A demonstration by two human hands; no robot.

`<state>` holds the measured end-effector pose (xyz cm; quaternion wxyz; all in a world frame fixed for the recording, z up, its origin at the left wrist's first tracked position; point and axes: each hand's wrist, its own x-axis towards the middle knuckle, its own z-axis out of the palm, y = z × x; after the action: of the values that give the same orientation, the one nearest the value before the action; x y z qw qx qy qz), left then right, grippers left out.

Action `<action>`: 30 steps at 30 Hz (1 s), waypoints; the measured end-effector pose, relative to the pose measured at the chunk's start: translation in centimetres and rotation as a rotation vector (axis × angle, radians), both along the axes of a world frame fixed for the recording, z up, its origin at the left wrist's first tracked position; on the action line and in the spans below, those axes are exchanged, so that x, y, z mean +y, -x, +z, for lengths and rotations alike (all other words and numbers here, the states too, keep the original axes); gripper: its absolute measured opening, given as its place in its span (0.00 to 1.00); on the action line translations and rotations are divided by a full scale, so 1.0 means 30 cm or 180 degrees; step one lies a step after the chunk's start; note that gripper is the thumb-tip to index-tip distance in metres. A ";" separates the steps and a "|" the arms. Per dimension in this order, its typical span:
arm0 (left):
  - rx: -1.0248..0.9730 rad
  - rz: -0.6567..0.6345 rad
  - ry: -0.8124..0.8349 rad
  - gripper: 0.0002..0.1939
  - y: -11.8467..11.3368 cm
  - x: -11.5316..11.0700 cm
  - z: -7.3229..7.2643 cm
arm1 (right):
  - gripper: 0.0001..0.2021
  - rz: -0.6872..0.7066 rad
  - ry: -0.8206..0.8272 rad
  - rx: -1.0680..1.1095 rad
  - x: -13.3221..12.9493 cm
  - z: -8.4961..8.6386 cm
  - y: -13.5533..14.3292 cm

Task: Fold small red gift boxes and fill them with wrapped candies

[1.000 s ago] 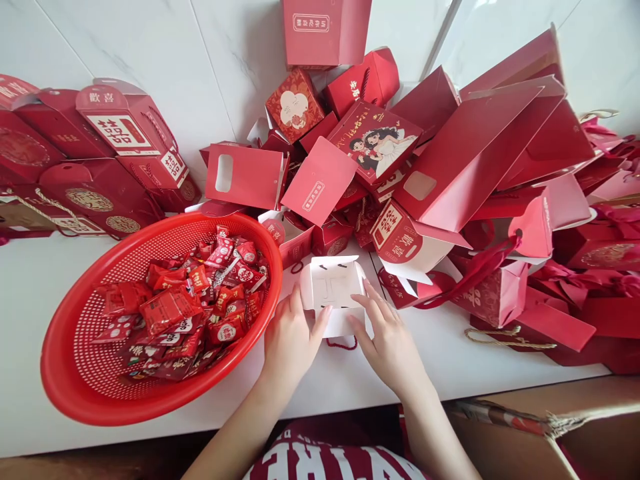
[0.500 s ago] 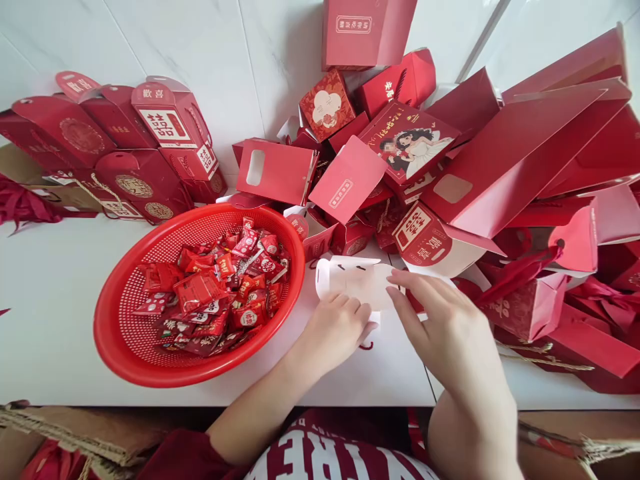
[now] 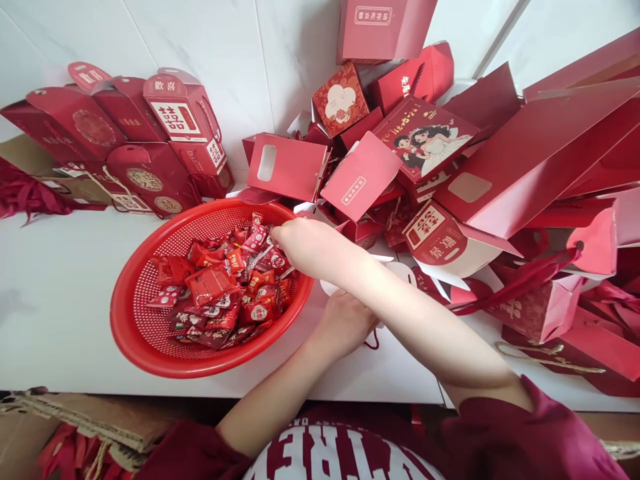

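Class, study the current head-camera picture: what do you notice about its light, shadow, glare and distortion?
Head view: bright, soft light; a grey shadow on the wall left of the topmost box; small glints on the wrapped sweets; the long red box at right looks stretched, probably by the wide lens; the right hand looks slightly soft, perhaps from motion.
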<state>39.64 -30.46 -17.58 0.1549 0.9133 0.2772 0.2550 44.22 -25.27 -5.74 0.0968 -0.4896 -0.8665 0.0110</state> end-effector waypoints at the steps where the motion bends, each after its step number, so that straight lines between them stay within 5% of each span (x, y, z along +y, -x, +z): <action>1: -0.0128 -0.0030 0.0099 0.16 0.004 -0.003 -0.003 | 0.13 0.0004 0.0204 -0.0045 0.048 -0.014 0.023; 6: -0.0623 0.0092 0.0728 0.11 0.020 -0.018 -0.012 | 0.08 0.0074 0.0803 -0.0186 0.208 -0.120 0.112; 13: -0.0507 -0.0040 0.0611 0.16 0.027 -0.019 -0.001 | 0.21 0.0109 0.1009 -0.0107 0.228 -0.228 0.116; 21: -0.0421 -0.0083 0.0369 0.17 0.030 -0.012 -0.028 | 0.28 0.0273 0.1090 0.0361 0.250 -0.256 0.096; 26: -0.0367 -0.0055 0.0350 0.20 0.035 -0.016 -0.003 | 0.18 0.0493 0.1142 0.0680 0.258 -0.265 0.086; 30: -0.0367 -0.0205 0.0021 0.18 0.032 -0.006 -0.035 | 0.10 0.0768 0.1136 0.1071 0.263 -0.250 0.073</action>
<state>38.67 -30.65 -18.64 0.1818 0.9050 0.2392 0.3012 42.02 -17.38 -13.23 0.1496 -0.3834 -0.8747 0.2561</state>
